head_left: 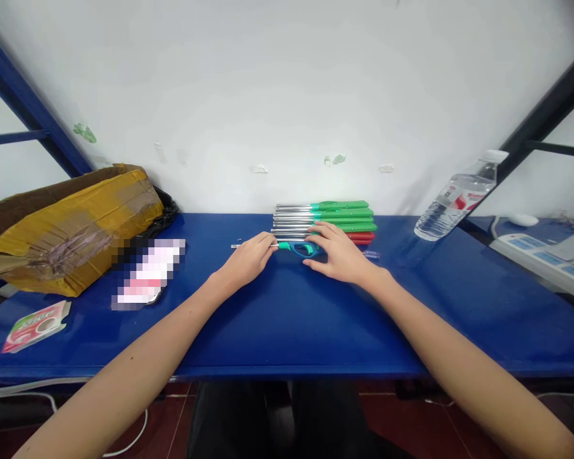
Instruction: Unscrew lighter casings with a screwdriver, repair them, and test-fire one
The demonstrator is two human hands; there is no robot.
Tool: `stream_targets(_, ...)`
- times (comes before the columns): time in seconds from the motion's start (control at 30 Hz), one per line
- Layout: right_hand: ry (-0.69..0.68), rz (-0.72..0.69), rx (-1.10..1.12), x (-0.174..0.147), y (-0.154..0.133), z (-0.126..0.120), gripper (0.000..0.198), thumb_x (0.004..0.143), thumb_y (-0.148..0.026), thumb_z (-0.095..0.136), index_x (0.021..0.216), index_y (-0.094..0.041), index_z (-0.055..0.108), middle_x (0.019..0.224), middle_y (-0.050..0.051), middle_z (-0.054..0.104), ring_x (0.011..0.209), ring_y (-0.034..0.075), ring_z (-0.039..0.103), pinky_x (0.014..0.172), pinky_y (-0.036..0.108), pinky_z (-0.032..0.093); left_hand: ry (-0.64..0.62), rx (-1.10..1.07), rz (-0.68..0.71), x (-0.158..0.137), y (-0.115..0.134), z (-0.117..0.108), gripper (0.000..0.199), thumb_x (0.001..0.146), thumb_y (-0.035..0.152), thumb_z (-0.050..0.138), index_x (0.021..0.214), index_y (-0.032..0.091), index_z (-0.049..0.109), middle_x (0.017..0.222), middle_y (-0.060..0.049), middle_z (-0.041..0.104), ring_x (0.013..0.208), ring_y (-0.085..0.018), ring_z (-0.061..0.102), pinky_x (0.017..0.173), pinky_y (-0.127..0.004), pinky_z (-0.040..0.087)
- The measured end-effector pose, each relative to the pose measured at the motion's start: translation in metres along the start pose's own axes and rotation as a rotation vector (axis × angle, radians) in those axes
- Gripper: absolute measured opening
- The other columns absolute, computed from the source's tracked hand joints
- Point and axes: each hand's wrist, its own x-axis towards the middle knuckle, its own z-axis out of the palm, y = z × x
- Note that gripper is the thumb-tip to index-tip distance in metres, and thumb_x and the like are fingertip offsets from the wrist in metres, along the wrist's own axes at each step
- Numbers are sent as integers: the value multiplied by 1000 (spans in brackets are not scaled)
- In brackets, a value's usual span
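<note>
A blue and teal long-reach lighter (305,248) lies crosswise on the blue table, just in front of a row of similar lighters. My left hand (252,258) has its fingers closed around the metal barrel end, covering most of it. On the handle side, my right hand (339,254) curves over the lighter, thumb on the near side and fingers on the far side; its palm hides the handle's rear. Behind both hands, several green lighters (347,215) lie side by side, with a red lighter (362,237) nearest me. Their metal barrels point left.
A taped cardboard box (76,236) stands at the left, with a pixelated flat item (148,277) and a small pink-and-green carton piece (36,326) nearby. A tilted water bottle (459,197) is at the right, beside a white power strip (545,261). The white wall borders the table's back.
</note>
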Motion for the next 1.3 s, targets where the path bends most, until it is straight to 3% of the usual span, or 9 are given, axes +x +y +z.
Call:
stream_targets(0.2,21,-12,-28,0,-1,2,40,87,-42,63,117,-15,66,133,16,57,134,34,43,113,53,37,-5,93,-27,0,4,0,23,102,22,35,105,16,57,104,-10,64,94,-23,62,84,-37,51)
stream_targets(0.4,49,-33,-1,0,-9,5,39,86,-42,64,116,-17,66,132,16,57,132,34,45,111,54,39,-6,142,50,-2,5,7,31,99,24,44,127,13,54,127,-14,63,115,-27,59,99,-43,47)
stream_targets(0.63,76,-32,-9,0,-14,8,43,88,-43,62,123,-19,63,133,15,57,131,34,46,110,55,39,2,203,47,-1,8,6,28,102,23,36,116,16,59,119,-12,67,109,-26,62,93,-41,48)
stream_targets(0.8,116,0,-99,1,-18,9,44,92,-45,56,126,-18,61,121,13,64,121,31,53,115,54,30,20,254,-11,-1,12,5,27,103,24,37,117,17,58,117,-11,68,105,-25,64,86,-38,48)
stream_targets(0.9,100,8,-110,2,-19,8,43,94,-42,52,129,-19,60,119,12,66,114,30,57,117,54,26,62,239,-11,0,14,3,28,101,21,39,120,17,59,121,-12,67,110,-26,62,93,-42,47)
stream_targets(1.03,157,89,-109,4,-6,0,42,96,-36,47,133,-21,57,125,12,64,119,31,53,116,55,25,258,244,11,2,17,-5,34,98,17,41,129,18,56,140,-15,54,131,-29,49,109,-50,37)
stream_targets(1.13,255,192,-154,4,16,-7,40,96,-36,44,130,-23,60,124,11,64,116,32,54,113,56,28,369,224,24,3,18,-9,35,98,17,41,129,19,56,140,-13,54,132,-27,48,109,-50,38)
stream_targets(1.2,282,233,-173,2,32,-10,40,95,-36,44,131,-24,60,123,11,65,114,32,55,111,59,28,359,194,24,2,17,-7,33,98,19,41,125,19,59,136,-12,57,128,-27,51,108,-48,42)
stream_targets(1.3,287,263,-228,-2,51,-8,38,94,-36,47,127,-27,62,121,9,66,118,33,52,114,63,20,214,159,11,0,15,2,30,98,23,43,120,16,62,133,-14,58,125,-28,54,104,-46,46)
